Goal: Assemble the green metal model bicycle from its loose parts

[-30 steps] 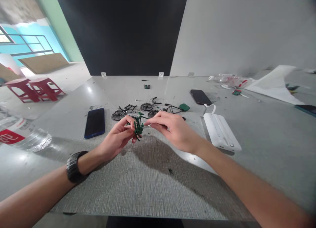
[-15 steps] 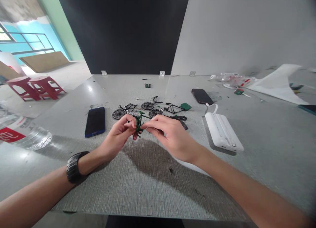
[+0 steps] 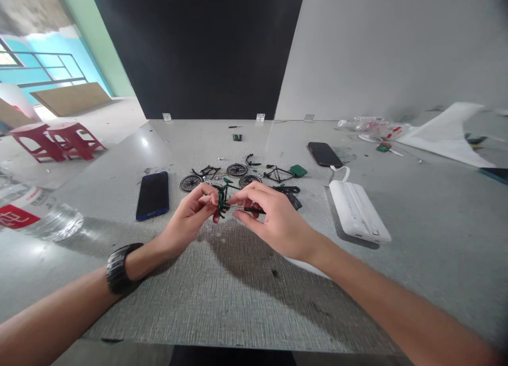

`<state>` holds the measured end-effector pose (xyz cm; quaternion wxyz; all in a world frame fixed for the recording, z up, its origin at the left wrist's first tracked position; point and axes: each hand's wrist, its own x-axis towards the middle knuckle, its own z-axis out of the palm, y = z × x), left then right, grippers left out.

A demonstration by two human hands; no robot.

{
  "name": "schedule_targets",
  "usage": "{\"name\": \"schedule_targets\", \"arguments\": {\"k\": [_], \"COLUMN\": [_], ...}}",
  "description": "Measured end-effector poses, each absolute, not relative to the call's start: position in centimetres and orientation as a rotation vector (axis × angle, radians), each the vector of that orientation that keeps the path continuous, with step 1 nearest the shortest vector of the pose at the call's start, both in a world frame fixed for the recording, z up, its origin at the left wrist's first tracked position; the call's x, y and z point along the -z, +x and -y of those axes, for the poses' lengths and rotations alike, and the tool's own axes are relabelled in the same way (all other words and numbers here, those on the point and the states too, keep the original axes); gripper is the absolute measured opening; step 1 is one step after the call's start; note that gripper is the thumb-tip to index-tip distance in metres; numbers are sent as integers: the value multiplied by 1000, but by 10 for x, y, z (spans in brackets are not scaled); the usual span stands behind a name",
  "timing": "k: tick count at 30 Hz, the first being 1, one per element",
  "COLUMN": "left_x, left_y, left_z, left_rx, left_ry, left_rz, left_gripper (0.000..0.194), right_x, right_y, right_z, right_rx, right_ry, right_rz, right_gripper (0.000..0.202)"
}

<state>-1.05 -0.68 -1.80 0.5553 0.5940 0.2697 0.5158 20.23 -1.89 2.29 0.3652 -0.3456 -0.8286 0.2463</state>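
My left hand (image 3: 190,212), with a black band on its wrist, is closed around a small green model bicycle frame (image 3: 223,194). In my right hand (image 3: 278,218) is a small screwdriver (image 3: 254,210) with a dark handle and thin metal shaft. Its tip meets the green frame, though the exact contact point is too small to make out. Just beyond my hands lie spoked model wheels (image 3: 191,183), a black model bicycle frame (image 3: 280,173), a green flat piece (image 3: 298,171) and other small black parts.
A blue-edged phone (image 3: 153,195) and a water bottle (image 3: 35,210) are on the left. To the right lie a white power bank (image 3: 359,211) with a short cable, another phone (image 3: 324,154) and a clear plastic bottle (image 3: 373,126). A black panel (image 3: 198,54) stands behind the grey table.
The screwdriver in my right hand now shows between thumb and fingers, and the fingers have spread slightly apart around it. My left hand keeps the green frame in nearly the same place.
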Motion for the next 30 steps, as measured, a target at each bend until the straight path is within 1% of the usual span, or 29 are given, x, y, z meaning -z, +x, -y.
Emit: {"name": "schedule_targets", "arguments": {"k": [5, 14, 18, 20, 24, 30], "left_x": [17, 20, 21, 19, 13, 12], "left_y": [-11, -13, -14, -13, -11, -10], "left_z": [6, 5, 4, 5, 7, 7], "left_rx": [-1230, -1223, -1216, -1207, -1195, -1184], "left_ry": [1409, 1456, 1450, 1446, 1434, 1436], "left_rz": [-659, -694, -672, -667, -662, -697], "left_gripper": [15, 14, 14, 14, 14, 17], "right_x": [-20, -18, -19, -18, -16, -17], "right_y": [202, 203, 203, 203, 205, 204], "right_z": [18, 17, 17, 16, 16, 17], "right_rx": [-704, -738, -649, -626, -657, -680], "right_ry": [-878, -930, -927, -928, -949, -956], "right_rz": [2077, 2057, 2100, 2103, 2094, 2123], "right_gripper": [11, 12, 16, 14, 11, 14]}}
